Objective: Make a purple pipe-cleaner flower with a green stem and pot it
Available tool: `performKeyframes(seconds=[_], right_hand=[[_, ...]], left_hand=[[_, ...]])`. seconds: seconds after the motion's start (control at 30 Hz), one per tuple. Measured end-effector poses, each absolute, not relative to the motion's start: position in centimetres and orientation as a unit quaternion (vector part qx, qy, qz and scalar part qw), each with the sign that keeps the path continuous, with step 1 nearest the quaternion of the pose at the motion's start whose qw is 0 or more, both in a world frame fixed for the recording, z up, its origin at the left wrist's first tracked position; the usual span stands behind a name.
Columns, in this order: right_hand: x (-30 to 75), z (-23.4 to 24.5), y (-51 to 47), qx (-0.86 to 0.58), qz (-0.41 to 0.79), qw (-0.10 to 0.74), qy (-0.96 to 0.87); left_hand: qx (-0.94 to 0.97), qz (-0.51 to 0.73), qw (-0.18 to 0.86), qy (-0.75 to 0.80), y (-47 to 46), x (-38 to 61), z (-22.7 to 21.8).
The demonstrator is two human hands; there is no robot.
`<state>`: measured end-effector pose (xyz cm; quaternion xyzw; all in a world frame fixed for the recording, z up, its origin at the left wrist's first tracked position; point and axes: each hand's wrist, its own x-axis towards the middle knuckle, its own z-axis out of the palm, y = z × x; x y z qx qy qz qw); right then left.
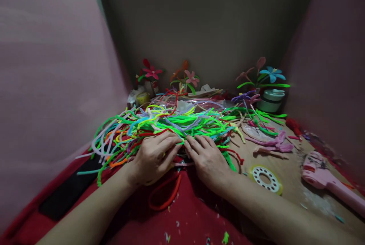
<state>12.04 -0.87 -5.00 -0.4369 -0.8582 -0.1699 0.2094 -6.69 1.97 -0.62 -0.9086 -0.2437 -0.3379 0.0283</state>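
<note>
My left hand [156, 154] is closed, thumb and forefinger pinched on a small green pipe cleaner [183, 142]. Fingertips of my right hand [207, 158] meet the other side of that piece, fingers bent downward and close together. Most of the held piece is hidden by my fingers. Right behind both hands lies a large tangled pile of pipe cleaners [171, 120] in green, white, red, yellow, orange and blue. A red pipe cleaner loop [164, 206] rests on the red cloth [188, 222] below my wrists.
At right, a cardboard sheet [242, 207] holds a pink glue gun [319, 176], a yellow-and-white tape spool [265, 179] and pink pieces [273, 144]. Fuzzy flowers [152, 71] and a pale green jar [270, 100] stand behind. A black flat object [67, 192] lies left.
</note>
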Motion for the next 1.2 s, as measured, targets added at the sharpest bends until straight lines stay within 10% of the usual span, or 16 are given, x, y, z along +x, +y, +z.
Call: performKeyframes(seconds=[0.23, 1.2], right_hand=[[12.1, -5.2, -1.0, -0.440, -0.165, 0.203, -0.859], [11.9, -5.4, -0.7, -0.430, -0.201, 0.200, -0.857]], left_hand=[[-0.740, -0.531, 0.023, -0.413, 2.3, -6.9, 1.6], [-0.865, -0.026, 0.241, -0.440, 5.8, -6.9, 0.0]])
